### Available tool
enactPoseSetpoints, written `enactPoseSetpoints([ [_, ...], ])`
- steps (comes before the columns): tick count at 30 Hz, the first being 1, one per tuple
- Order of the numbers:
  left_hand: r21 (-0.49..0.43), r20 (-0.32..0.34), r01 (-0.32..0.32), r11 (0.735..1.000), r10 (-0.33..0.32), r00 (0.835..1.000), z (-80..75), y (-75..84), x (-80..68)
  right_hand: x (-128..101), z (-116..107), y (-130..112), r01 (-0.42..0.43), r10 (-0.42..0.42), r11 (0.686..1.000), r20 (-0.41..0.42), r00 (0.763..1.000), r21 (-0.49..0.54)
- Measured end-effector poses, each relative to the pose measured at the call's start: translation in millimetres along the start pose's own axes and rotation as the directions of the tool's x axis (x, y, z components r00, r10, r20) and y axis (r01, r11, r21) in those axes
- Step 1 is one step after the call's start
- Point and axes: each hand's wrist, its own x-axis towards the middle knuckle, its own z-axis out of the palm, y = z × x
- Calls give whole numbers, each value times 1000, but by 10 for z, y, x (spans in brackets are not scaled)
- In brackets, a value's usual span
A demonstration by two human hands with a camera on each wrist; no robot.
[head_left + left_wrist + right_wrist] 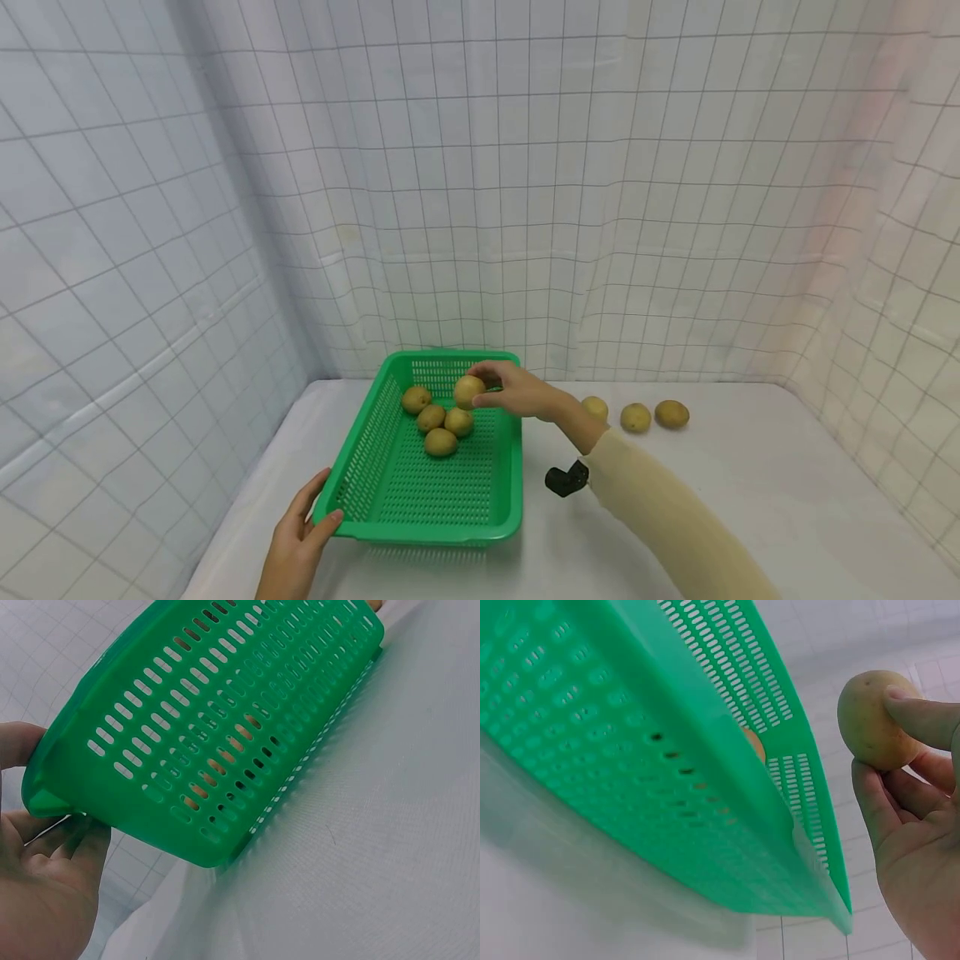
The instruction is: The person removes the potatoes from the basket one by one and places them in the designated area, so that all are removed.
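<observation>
A green slotted basket (390,500) sits on the white table with several potatoes (440,441) clustered at its far end. My right hand (517,392) reaches over the basket's far right side and pinches a potato (468,391) above the others; in the right wrist view that held potato (874,720) sits between thumb and fingers beside the basket wall (630,750). My left hand (300,533) grips the basket's near left corner, thumb on the rim; in the left wrist view the left hand (45,877) shows under the basket corner (52,799).
Three more potatoes (636,417) lie in a row on the table right of the basket. A small black object (566,480) shows by my right wrist. White gridded curtains close in the back and sides.
</observation>
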Motion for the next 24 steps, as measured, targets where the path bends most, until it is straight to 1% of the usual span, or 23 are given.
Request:
enactPoseSetpoints([
  [8,-9,-1,-3,1000,3,1000,-6,-18,8,-121,-125,125,-11,10,1000,-50,999,-22],
  [13,-7,-3,-8,1000,8,1000,-4,-7,-1,-183,-199,167,-12,11,1000,-72,997,-20],
  [17,-20,1,-19,1000,19,1000,-5,-1,3,-219,-253,199,-31,31,999,-96,995,-4],
  [20,-30,3,-19,999,19,1000,-2,-9,5,-253,-279,206,-29,29,1000,-93,995,7],
  [24,-30,1,-4,1000,4,1000,1,-18,-4,-304,-312,213,-35,36,999,-96,995,12],
])
